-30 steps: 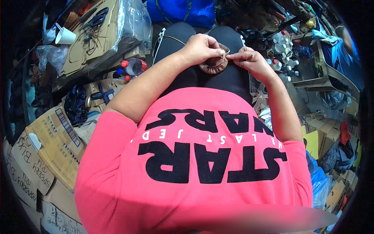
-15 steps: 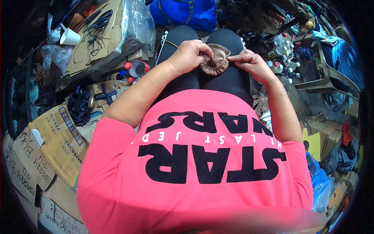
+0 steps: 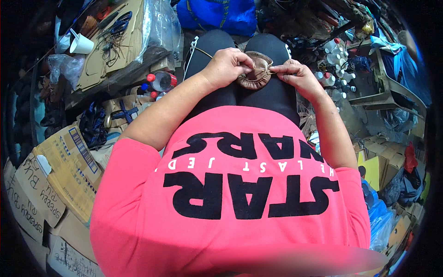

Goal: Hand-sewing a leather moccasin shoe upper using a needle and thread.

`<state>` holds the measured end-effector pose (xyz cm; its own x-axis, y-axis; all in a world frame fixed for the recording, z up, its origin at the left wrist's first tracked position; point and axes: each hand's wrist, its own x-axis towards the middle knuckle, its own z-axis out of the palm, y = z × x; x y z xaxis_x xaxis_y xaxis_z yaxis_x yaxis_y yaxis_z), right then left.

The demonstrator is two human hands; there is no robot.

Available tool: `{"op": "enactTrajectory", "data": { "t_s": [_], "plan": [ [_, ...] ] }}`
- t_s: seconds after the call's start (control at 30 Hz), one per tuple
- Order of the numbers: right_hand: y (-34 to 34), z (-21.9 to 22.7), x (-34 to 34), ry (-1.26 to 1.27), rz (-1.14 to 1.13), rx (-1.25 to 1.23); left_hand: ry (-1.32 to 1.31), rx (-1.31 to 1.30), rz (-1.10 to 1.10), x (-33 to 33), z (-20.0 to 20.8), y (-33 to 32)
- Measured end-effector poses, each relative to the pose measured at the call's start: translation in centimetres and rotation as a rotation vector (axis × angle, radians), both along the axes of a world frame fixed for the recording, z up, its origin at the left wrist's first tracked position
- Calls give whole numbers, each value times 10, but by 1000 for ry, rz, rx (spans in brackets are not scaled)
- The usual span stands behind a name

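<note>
A brown leather shoe upper (image 3: 254,83), its rounded toe edge gathered into puckers, rests over my thighs between both hands. My left hand (image 3: 227,67) is closed in a pinch at its left side, the fingertips partly hiding what they grip. From the right, my right hand (image 3: 299,77) pinches a thin pale cord (image 3: 261,70) at the upper's edge. This cord crosses the opening of the upper in a small loop. Another length of cord (image 3: 203,51) runs over my left thigh to the left hand.
Flat cardboard with a pair of scissors (image 3: 121,24) and a white cup (image 3: 82,44) lie at upper left. Bottles (image 3: 162,81) stand beside my left knee, several more at the right. A blue bag (image 3: 217,17) sits ahead; cardboard boxes (image 3: 69,161) are stacked at left.
Both hands and the shoe upper stay in nearly the same place. My left fingertips have shifted slightly to the right, over the upper's opening, and the cord loop lies a little differently.
</note>
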<state>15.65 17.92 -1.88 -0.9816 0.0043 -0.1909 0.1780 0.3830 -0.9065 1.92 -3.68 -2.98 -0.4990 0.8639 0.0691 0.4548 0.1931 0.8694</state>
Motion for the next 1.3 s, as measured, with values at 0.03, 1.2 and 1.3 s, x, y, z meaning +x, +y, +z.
{"op": "enactTrajectory", "data": {
  "t_s": [0.03,1.2,1.3],
  "plan": [
    [-2,-1,0,5,-23,-6,-5,-1,21,5,0,0],
    [22,-8,45,-79,-154,-193,142,-218,-198,-2,30,28],
    [17,4,50,-71,-319,-187,151,-245,-219,-2,29,28]
  ]
}}
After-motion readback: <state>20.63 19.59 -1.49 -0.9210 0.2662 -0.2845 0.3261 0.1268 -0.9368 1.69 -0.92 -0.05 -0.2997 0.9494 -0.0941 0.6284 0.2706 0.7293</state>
